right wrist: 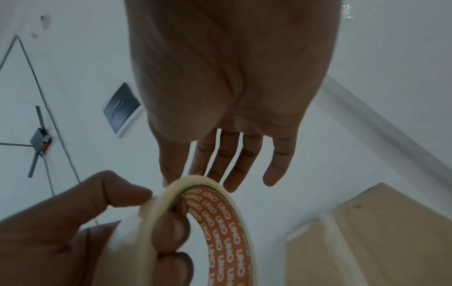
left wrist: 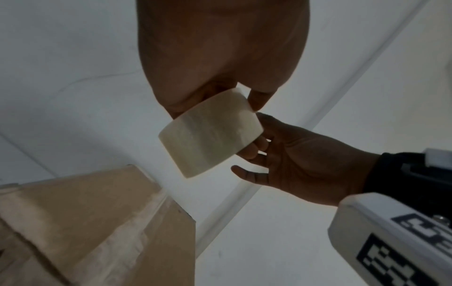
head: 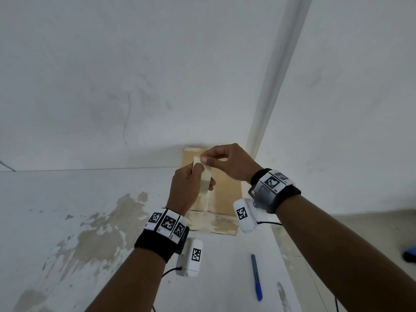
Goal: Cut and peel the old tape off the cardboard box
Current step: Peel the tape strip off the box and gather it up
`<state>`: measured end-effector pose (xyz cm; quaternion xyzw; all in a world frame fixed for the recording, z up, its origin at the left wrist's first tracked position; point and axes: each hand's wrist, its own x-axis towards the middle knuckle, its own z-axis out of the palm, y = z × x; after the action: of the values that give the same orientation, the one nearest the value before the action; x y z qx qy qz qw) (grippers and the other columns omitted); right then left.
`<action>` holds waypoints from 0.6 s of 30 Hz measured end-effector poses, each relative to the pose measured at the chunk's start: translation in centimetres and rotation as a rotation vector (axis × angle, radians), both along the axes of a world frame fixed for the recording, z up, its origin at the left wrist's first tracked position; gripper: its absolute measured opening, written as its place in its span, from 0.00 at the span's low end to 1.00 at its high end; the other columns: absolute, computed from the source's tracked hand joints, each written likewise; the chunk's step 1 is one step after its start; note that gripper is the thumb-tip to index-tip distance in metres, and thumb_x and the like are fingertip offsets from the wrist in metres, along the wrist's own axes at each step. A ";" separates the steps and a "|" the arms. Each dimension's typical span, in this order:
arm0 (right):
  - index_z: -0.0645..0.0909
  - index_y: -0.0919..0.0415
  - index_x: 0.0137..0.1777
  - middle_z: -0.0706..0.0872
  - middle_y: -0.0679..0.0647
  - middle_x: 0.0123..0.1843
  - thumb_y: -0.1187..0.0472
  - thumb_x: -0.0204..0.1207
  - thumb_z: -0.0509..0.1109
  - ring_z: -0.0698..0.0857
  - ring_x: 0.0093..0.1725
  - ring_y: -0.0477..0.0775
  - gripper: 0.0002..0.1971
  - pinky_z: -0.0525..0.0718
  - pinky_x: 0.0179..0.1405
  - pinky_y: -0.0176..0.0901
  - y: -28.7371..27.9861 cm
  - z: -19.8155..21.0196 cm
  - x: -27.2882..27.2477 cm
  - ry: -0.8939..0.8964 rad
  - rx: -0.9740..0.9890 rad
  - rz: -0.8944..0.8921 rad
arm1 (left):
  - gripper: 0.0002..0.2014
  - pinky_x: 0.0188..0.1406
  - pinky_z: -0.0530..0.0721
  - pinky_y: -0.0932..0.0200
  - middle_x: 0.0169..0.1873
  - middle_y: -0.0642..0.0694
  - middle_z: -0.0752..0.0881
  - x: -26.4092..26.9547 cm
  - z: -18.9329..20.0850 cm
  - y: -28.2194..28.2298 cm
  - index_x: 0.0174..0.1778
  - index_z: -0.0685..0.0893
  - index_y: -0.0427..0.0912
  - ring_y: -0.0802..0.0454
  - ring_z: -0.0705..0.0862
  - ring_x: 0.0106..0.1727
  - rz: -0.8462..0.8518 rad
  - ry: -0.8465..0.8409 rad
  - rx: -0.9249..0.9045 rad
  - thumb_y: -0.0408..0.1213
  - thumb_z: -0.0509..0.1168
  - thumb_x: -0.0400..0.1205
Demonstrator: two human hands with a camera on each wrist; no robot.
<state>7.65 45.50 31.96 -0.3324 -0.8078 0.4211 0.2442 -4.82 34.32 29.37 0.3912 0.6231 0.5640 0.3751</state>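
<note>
A brown cardboard box (head: 227,194) lies on a white surface against the wall, with a pale strip of old tape (head: 206,203) down its middle. Above it my left hand (head: 191,183) grips a roll of pale tape (head: 203,176), with fingers hooked through its orange core (right wrist: 220,222). My right hand (head: 206,159) pinches the top rim of the roll between thumb and forefinger. From the left wrist, the roll (left wrist: 210,135) hangs over the box (left wrist: 85,222), with right-hand fingers (left wrist: 252,151) at its edge. Whether a loose end is lifted is not visible.
A blue pen-shaped tool (head: 256,276) lies on the surface near me, right of my left forearm. A blue object (head: 409,254) shows at the right edge. A white vertical trim (head: 270,97) runs up the wall corner behind the box. A worn patch (head: 101,233) marks the surface at left.
</note>
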 end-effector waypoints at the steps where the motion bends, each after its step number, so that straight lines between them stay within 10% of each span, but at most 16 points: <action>1: 0.92 0.55 0.53 0.95 0.45 0.51 0.51 0.77 0.78 0.91 0.55 0.42 0.09 0.85 0.65 0.41 0.1 0.2 0.0 0.001 0.016 -0.007 | 0.17 0.40 0.88 0.53 0.30 0.39 0.93 0.0 0.1 0.0 0.37 0.87 0.34 0.49 0.89 0.29 0.000 0.004 0.008 0.35 0.57 0.86; 18: 0.88 0.60 0.45 0.91 0.51 0.43 0.60 0.79 0.76 0.88 0.44 0.50 0.04 0.87 0.51 0.53 -0.7 0.4 -0.6 0.082 0.293 -0.157 | 0.19 0.44 0.90 0.60 0.38 0.45 0.96 -1.7 -0.9 0.3 0.54 0.89 0.34 0.51 0.93 0.37 -0.199 0.100 0.119 0.44 0.57 0.92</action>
<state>7.00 44.83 32.34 -0.3378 -0.8215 0.2917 0.3549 -6.54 34.64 28.51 0.5002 0.5645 0.5400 0.3737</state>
